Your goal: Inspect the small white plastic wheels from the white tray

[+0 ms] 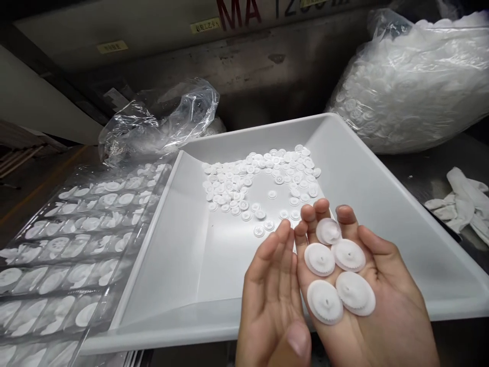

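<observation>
My right hand (pixel 382 300) lies palm up over the front of a white tray (pixel 382 204), fingers stretched out, with several white plastic gear discs (pixel 336 278) resting on the palm and fingers. My left hand (pixel 273 293) is held edge-on right beside it, fingers straight and together, touching the right hand's side and holding nothing. Many more small white gear discs (pixel 260 181) lie scattered on the tray's floor toward the back.
A clear blister tray (pixel 69 244) with rows of white discs in its pockets lies left of the white tray. An open clear bag (pixel 160 122) sits behind it. A large bag full of white discs (pixel 416 86) stands at the right. White gloves (pixel 464 204) lie at the far right.
</observation>
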A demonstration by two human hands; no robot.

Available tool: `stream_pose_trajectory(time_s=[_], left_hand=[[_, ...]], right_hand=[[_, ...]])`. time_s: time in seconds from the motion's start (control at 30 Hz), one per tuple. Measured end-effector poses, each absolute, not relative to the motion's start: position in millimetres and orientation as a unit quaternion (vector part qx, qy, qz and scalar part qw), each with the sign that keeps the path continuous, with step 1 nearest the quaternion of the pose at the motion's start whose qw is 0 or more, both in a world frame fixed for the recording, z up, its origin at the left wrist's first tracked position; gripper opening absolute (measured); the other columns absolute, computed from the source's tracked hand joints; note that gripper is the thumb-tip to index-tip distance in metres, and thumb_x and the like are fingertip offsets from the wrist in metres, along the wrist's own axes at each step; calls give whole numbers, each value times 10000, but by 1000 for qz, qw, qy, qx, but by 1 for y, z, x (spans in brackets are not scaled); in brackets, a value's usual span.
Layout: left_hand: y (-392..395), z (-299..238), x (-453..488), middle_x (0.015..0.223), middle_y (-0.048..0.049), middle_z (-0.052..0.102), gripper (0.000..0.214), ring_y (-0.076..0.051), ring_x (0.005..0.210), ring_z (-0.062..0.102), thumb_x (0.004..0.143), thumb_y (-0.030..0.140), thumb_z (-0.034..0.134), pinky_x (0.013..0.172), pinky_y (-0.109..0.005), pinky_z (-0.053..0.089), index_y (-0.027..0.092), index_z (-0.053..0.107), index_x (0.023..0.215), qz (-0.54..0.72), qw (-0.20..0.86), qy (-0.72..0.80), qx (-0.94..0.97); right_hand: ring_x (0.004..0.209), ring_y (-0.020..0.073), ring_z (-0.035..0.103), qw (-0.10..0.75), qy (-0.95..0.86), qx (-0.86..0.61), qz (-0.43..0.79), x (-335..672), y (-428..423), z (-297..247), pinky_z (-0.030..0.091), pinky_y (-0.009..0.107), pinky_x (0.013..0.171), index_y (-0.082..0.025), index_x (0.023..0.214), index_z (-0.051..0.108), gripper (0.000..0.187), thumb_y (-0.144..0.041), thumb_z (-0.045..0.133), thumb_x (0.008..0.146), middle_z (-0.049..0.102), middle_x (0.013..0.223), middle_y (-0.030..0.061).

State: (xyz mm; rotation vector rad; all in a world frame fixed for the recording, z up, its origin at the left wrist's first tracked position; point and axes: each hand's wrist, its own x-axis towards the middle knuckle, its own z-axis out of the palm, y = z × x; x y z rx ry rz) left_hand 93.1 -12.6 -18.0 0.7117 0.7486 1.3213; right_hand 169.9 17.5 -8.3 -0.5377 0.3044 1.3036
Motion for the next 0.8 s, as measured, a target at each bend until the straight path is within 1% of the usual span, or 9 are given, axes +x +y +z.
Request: stream_pose_trajectory(time_s=[0.03,0.1,0.23,0.37,0.47,0.57,0.63,0.73,0.8], left_hand=[[-11,-20,94,1410,-13,560,421,-242,1393,388,794,284,696,1178,-387,292,347,650,1208,588,683,322,289],[-6,-23,95,1393,-22,576,408,-230,1389,391,796,252,669,1176,-379,296,330,662,1197,583,719,305,224],[1,-26,99,1376,-60,587,389,-251,1373,410,805,250,576,1151,-415,350,269,679,1179,555,771,294,104],[3,-21,103,1374,-71,589,396,-272,1376,405,819,283,556,1144,-452,363,259,660,1200,559,767,305,83],[1,-20,104,1411,-63,556,398,-282,1386,390,833,282,535,1139,-469,369,278,649,1215,574,749,314,101],[-1,-24,103,1427,-18,542,400,-272,1389,388,809,292,579,1135,-439,379,338,657,1199,583,742,304,131],[-1,-26,101,1434,6,534,405,-258,1399,375,803,303,598,1148,-417,361,359,654,1200,576,745,309,136],[1,-24,100,1449,10,518,435,-248,1423,338,805,332,593,1166,-407,331,350,631,1238,548,766,313,123],[2,-22,101,1446,12,521,445,-240,1426,337,807,341,585,1167,-403,324,341,624,1251,538,775,313,109]], right_hand=[[918,175,707,754,129,-257,590,169,17,-9,548,361,901,-252,774,685,284,-342,433,871,735,930,15],[949,180,699,757,119,-275,580,167,17,-10,490,412,993,-256,796,686,260,-335,454,882,729,955,12],[1005,186,681,752,123,-293,578,165,18,-13,437,430,1046,-257,824,677,239,-335,459,884,718,1007,16],[1081,195,650,752,106,-282,587,165,18,-15,377,463,1092,-249,868,673,227,-313,456,892,708,1052,27],[1075,195,653,750,132,-271,589,165,17,-14,403,454,1076,-237,868,675,266,-308,420,898,713,1026,41],[1054,187,660,756,125,-264,585,164,16,-13,426,433,1059,-246,888,679,261,-318,428,892,711,1012,33],[997,160,673,763,104,-259,583,163,13,-13,458,391,1027,-257,908,675,232,-328,456,882,702,967,17],[900,123,668,771,96,-262,573,162,11,-13,512,309,943,-274,932,654,188,-344,496,857,658,901,-6],[842,127,657,771,108,-271,566,163,12,-14,539,304,889,-278,944,631,176,-351,528,822,617,870,-12]])
